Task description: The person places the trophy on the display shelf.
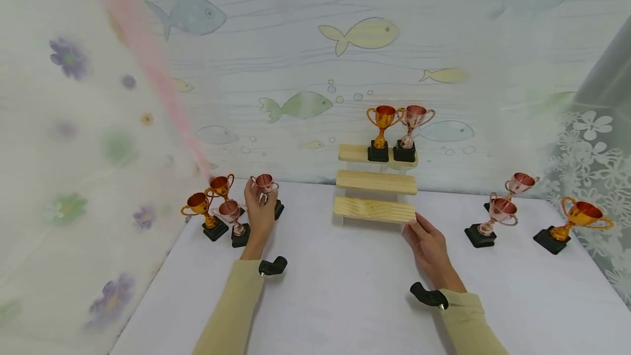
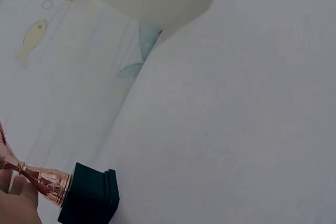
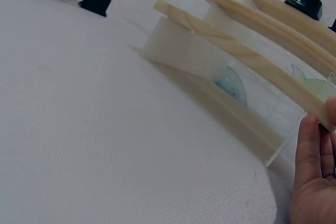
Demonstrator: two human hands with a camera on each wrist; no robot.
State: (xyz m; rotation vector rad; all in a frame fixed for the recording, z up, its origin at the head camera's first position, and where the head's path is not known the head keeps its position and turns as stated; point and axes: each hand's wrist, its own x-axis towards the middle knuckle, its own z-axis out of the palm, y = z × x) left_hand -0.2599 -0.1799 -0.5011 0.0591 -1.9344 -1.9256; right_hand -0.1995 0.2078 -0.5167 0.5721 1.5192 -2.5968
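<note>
Gripping a rose-coloured trophy (image 1: 265, 184) by its stem, the person's left hand (image 1: 259, 213) curls around it at the far-left cluster on the white table (image 1: 345, 289), its black base (image 2: 89, 195) apparently just off the surface, though the left wrist view does not settle this. Beside that hand stand three more cups: two gold ones (image 1: 199, 205) (image 1: 221, 185) and a rose one (image 1: 230, 211). The right hand (image 1: 429, 245) rests with fingers extended and relaxed against the near right corner of the three-step wooden stand (image 1: 376, 182), touching the lowest plank (image 3: 247, 61) and grasping nothing. Judging from the layout, the work of setting trophies on the stand looks early: only the top step, farthest from the hands, is filled, with a gold trophy (image 1: 380, 131) and a rose trophy (image 1: 412, 131) side by side. The middle and lowest steps are bare. Well to the right of the right hand wait three more pieces, two rose cups (image 1: 518, 186) (image 1: 494, 219) and one gold cup (image 1: 572, 224). By that reading, two are placed, one is in hand, and six remain on the table.
</note>
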